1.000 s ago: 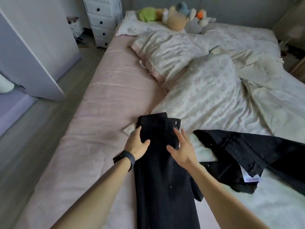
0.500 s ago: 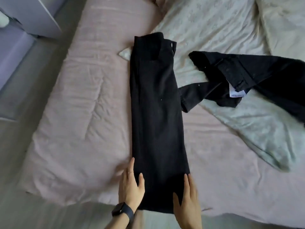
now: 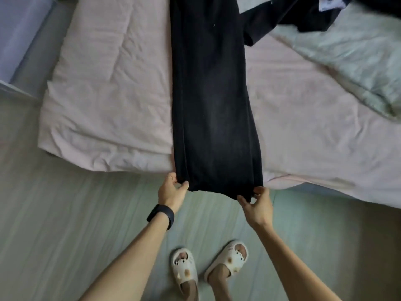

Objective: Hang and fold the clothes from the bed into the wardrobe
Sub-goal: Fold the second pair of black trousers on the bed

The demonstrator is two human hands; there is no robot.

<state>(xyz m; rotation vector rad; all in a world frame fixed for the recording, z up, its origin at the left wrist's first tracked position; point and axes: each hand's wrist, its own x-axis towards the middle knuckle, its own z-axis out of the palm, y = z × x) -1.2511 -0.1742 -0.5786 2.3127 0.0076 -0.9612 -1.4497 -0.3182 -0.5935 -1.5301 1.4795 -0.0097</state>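
Hands have changed from lying flat on the trousers to pinching the hem; left hand grips one corner, right hand the other. Trousers lie long on the bed, hem just past its edge; folding looks next.

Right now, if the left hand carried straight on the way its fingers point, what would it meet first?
The left hand already pinches the hem corner of the black trousers; straight on it would likely press into the pink-sheeted bed edge, though depth there is unclear.
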